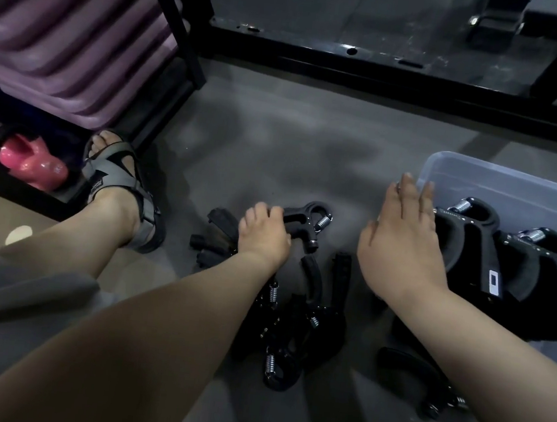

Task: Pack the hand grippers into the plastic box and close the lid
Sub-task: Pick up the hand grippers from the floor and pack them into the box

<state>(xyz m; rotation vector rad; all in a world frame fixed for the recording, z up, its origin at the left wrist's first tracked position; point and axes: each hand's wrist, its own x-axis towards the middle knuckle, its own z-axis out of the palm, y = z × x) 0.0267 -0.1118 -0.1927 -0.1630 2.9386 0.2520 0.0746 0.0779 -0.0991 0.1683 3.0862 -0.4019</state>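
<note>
My left hand (pixel 263 231) grips the handle of a black hand gripper (pixel 306 221) with a steel spring, on the grey floor at the centre. Below it lies a pile of several black hand grippers (pixel 293 321). My right hand (pixel 404 236) has straight fingers and rests flat on a hand gripper standing inside the clear plastic box (pixel 511 179) at the right. Two grippers in the box (pixel 536 269) stand side by side with springs up. Another gripper (pixel 423 384) lies on the floor by my right forearm. I see no lid.
A black metal rack (pixel 385 71) runs across the back. A shelf at the left holds purple stacked steps (pixel 66 37) and a pink dumbbell (pixel 30 163). My sandalled foot (pixel 122 189) and leg stretch out at the left beside the pile.
</note>
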